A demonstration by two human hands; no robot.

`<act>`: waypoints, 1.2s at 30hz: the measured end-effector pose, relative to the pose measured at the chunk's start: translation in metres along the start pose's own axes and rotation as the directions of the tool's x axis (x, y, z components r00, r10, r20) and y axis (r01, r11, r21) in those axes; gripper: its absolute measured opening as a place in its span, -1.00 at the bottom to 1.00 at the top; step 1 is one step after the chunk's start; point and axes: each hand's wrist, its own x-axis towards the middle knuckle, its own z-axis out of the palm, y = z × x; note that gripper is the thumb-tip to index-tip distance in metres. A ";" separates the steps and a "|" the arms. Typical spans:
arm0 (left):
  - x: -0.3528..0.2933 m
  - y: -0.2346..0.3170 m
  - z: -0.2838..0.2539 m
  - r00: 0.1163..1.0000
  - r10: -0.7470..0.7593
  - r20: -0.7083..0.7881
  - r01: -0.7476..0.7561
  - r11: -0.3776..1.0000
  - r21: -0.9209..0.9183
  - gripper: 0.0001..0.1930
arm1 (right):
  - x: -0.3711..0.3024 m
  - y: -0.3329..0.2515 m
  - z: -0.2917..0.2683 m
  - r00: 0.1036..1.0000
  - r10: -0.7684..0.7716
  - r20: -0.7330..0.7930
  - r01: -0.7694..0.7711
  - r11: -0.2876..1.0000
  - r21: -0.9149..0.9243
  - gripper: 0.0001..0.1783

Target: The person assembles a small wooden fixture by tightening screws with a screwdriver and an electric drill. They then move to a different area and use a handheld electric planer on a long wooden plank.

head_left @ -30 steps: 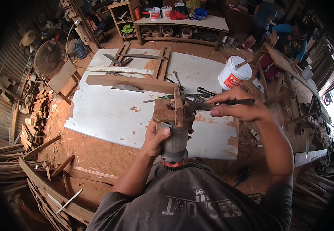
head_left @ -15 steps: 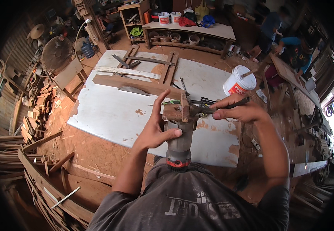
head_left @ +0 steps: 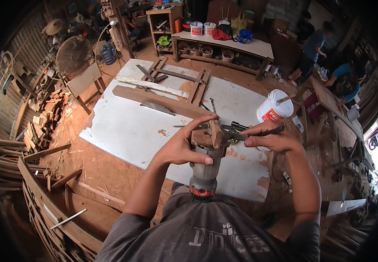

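Note:
A small handheld router with a grey body and a red-trimmed end stands upside down against my shirt, a wooden base piece on its upper end. My left hand is wrapped round its upper part, thumb across the front and index finger reaching over the wood. In my right hand is a dark open-end wrench, its head against the router's top beside the wood. What the jaw grips is hidden. Behind them, dark tools lie on the white board.
The worn white board carries a circular saw blade, wooden strips, a metal square and a white bucket. A bench stands behind, scrap wood at left. People work at far right, by a tilted panel.
My left index finger, raised before, has come down over the wooden piece. The router and both hands sit slightly lower and farther right in view, and the whole scene has shifted.

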 end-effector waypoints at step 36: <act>-0.001 -0.005 -0.002 0.998 0.039 -0.055 -0.036 0.998 0.058 0.16 | 0.000 -0.007 0.003 1.000 0.013 -0.029 -0.015 0.998 -0.058 -0.42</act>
